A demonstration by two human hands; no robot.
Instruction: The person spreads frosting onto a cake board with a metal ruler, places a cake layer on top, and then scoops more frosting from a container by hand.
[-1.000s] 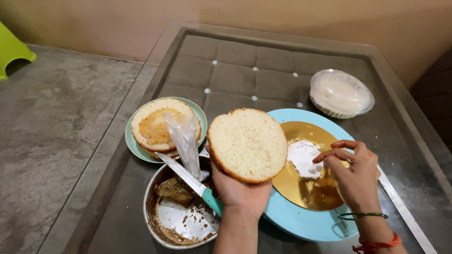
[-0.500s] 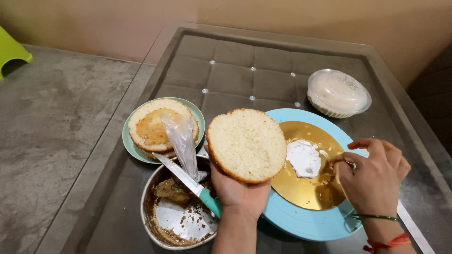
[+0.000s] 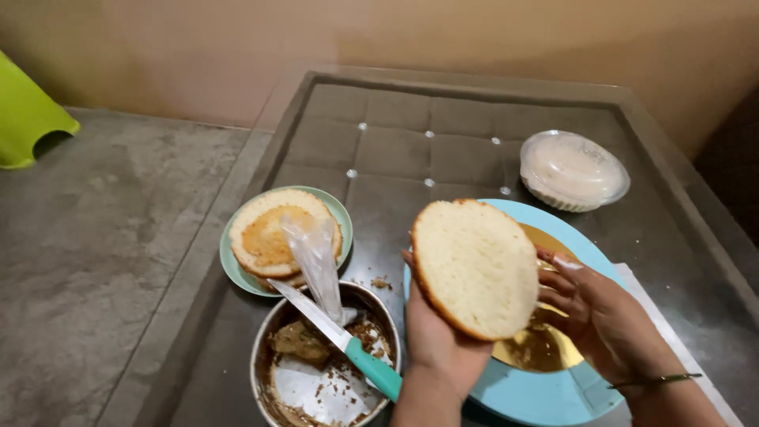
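Cake layer (image 3: 474,267) held tilted, cut face up, above blue turntable (image 3: 545,391): left hand (image 3: 439,344) grips it from beneath, right hand (image 3: 605,316) has open fingers against its right edge; knife (image 3: 336,336) rests across tin (image 3: 316,383) just left.

The right hand (image 3: 609,324) has been lifted off the white cream and brought in at three o'clock of the cake layer (image 3: 474,269). The layer is now tipped more upright, and the cream is hidden behind it.

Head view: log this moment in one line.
left hand: holds cake layer | right hand: touches layer's edge | below: gold board on blue plate
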